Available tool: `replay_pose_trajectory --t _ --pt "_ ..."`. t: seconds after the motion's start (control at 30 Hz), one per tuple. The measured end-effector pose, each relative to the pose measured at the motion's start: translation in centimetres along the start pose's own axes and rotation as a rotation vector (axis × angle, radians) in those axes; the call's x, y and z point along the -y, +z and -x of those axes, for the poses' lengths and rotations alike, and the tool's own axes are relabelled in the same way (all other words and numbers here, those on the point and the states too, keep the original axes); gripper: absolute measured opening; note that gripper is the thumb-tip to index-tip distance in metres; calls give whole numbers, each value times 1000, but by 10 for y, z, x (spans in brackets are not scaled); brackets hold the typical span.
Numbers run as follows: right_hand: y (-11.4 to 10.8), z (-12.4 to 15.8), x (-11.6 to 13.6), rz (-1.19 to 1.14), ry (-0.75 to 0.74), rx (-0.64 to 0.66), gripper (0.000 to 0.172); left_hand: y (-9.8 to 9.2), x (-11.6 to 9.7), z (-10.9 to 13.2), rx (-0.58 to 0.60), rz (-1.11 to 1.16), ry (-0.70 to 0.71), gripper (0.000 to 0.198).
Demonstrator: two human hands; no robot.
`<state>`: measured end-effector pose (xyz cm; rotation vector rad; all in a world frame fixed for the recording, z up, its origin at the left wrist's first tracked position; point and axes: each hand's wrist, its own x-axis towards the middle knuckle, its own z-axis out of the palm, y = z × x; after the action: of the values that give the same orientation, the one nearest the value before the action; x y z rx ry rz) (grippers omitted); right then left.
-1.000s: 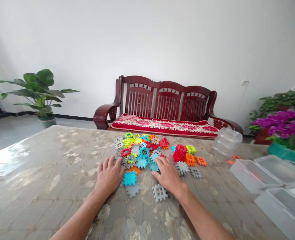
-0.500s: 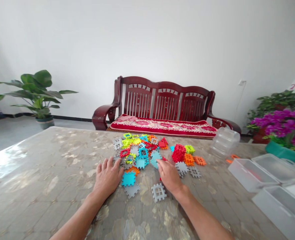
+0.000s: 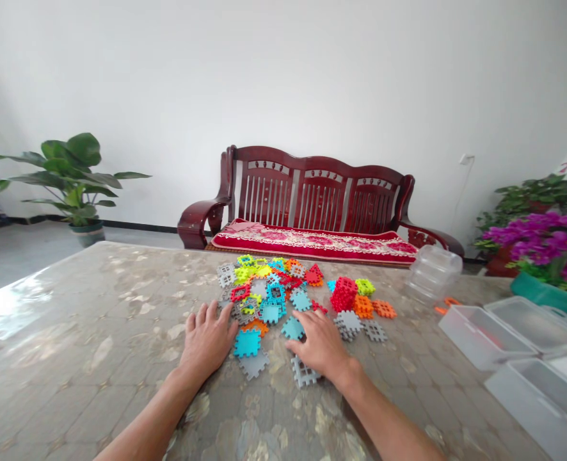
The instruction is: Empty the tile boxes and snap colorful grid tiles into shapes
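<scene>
My left hand point(image 3: 210, 337) lies open on the table, fingers spread, beside the left edge of a heap of notched plastic building tiles. A bright blue tile point(image 3: 247, 343) and a flat grey tile point(image 3: 253, 363) lie to its right. My right hand point(image 3: 322, 342) is open, thumb and index finger apart around a light blue tile point(image 3: 292, 329); whether they touch it I cannot tell. Partly under this hand is a grey window-frame tile point(image 3: 303, 372). Another light blue tile point(image 3: 301, 299) lies farther back in the heap. Several grey tiles point(image 3: 350, 321) sit right of my right hand.
Stacked red tiles point(image 3: 343, 295) and orange tiles point(image 3: 363, 307) stand at the heap's right. Clear plastic boxes point(image 3: 475, 342) occupy the table's right side, with a clear container point(image 3: 434, 272) behind them. A wooden bench point(image 3: 312, 198) is beyond the table point(image 3: 96, 358).
One light blue tile has come nearer, apart from the other that stays in the heap. My right hand has shifted slightly left and nearer, its thumb spreading. My left hand stays in place.
</scene>
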<state>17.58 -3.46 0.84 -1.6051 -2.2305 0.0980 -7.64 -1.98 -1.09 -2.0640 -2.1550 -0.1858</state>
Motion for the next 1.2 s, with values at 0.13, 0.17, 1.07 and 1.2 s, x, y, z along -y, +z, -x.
replay_pose_trajectory --t 0.13,0.17,1.07,1.2 --pt "0 0 3 38 -8 27 47 0 0 0 -15 4 8 48" --pt "1 0 3 34 -11 26 47 1 1 -1 -17 4 9 48" --pt "-31 6 -32 -163 -54 -244 53 4 2 -1 -16 -15 3 50" --pt "-45 5 -43 -129 -67 -276 51 1 1 -1 13 -23 1 51"
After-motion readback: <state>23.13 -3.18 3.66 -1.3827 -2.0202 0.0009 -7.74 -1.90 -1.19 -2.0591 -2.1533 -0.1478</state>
